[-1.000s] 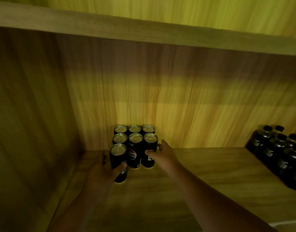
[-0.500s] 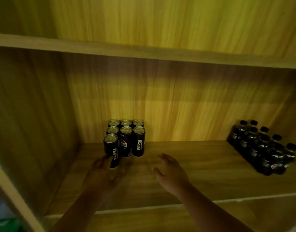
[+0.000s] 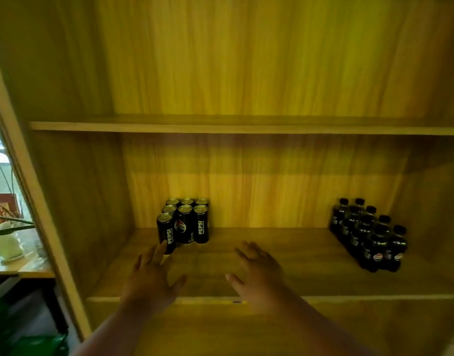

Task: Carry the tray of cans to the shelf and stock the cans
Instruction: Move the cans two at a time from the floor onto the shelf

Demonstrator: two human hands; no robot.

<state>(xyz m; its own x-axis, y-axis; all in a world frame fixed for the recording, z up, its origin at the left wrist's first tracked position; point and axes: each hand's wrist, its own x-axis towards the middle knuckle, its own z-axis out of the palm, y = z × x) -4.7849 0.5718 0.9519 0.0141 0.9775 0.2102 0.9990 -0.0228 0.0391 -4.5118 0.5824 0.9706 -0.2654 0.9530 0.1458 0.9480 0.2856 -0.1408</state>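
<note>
1. the cans (image 3: 185, 223) stand upright in tight rows at the back left of the shelf (image 3: 285, 255), likely packed close to the corner to leave room beside them.
2. one front can (image 3: 165, 231) sits ahead of the rest, starting a new row.
3. the left hand (image 3: 150, 278) hovers just before it, fingers (image 3: 159, 253) apart, holding nothing.
4. the right hand (image 3: 259, 269) is also spread and empty, over bare shelf.
5. bottles (image 3: 369, 235) keep to the right, well apart.
6. no tray is in view.

"PEPSI" runs vertically (white letters) down the black cans (image 3: 186, 222).
</note>
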